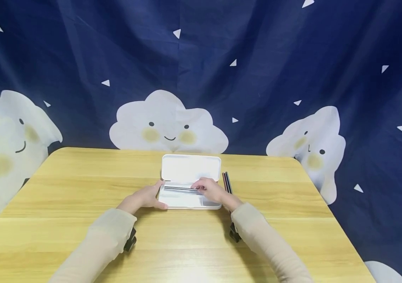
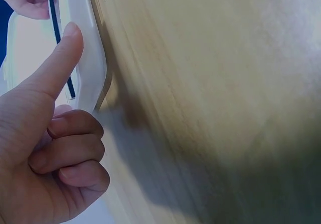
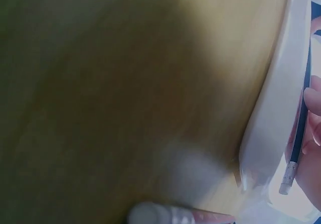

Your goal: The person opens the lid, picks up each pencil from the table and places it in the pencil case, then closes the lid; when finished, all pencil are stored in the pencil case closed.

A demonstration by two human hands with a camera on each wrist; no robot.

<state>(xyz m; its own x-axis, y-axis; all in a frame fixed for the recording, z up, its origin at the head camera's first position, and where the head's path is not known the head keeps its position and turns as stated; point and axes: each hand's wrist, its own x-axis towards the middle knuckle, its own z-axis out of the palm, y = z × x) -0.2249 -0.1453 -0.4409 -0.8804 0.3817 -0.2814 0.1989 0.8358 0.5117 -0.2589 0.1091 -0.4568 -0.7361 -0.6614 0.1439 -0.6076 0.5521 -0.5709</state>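
1. Right at the fingers: your right hand (image 1: 212, 190) has its fingers together, pinching the dark pencil (image 3: 301, 133) towards its right end, the eraser tip (image 3: 287, 179) poking out past the grip.

2. Here's the line that seems to count: the pencil runs away leftward from those fingers, long axis left to right, parallel with the long side of the white case (image 1: 183, 202). Good match!

3. And where is it? Over the far half of the tray, just in front of the hinge; whether it touches the floor of the case or sits a touch above, you can't tell from here.

4. Over on the other side, your left hand (image 1: 147, 196) is clamped on the case's left end, thumb on the near corner. The pencil's left end lies near it, but the right hand is the one on the pencil.

5. Further out, the lid (image 1: 191, 167) stands open on the far side, tilted back.

6. Just beyond the case's right end, more pencils (image 1: 227, 182) lie on the tabletop (image 1: 80, 228), pointing roughly away from you, across the held one's direction, partly hidden by your right wrist.
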